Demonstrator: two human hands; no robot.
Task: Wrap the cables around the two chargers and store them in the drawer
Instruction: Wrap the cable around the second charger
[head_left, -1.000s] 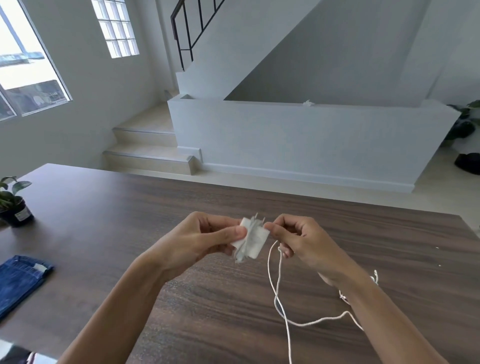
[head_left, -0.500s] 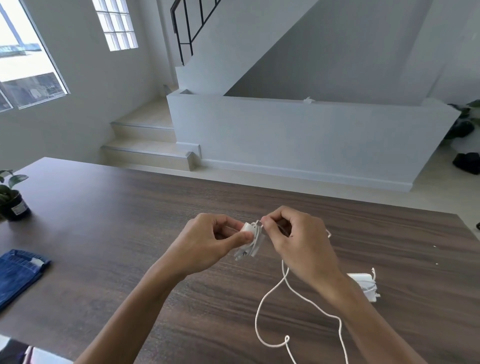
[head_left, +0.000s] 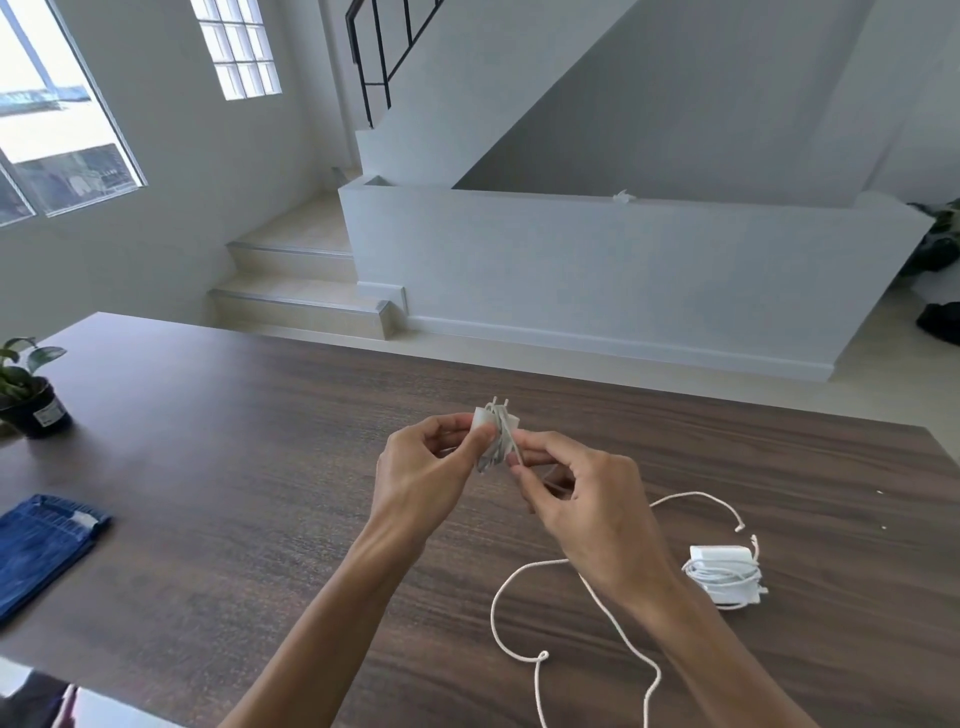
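My left hand (head_left: 423, 480) pinches a small white charger (head_left: 494, 434) above the brown table (head_left: 218, 467), prongs pointing up, with a few turns of white cable around it. My right hand (head_left: 576, 499) holds the cable (head_left: 511, 597) right beside the charger. The loose rest of that cable trails down and loops over the table toward me. A second white charger (head_left: 724, 574), its cable wound around it, lies on the table to the right of my right forearm. No drawer is in view.
A small potted plant (head_left: 28, 395) stands at the table's left edge. Folded blue jeans (head_left: 39, 545) lie near the front left. Beyond the table's far edge are steps and a low white wall.
My right hand has come around the charger to its near side with the cable, adding wrap. The loose cable on the table is shorter and has shifted. The view has tilted down a little.
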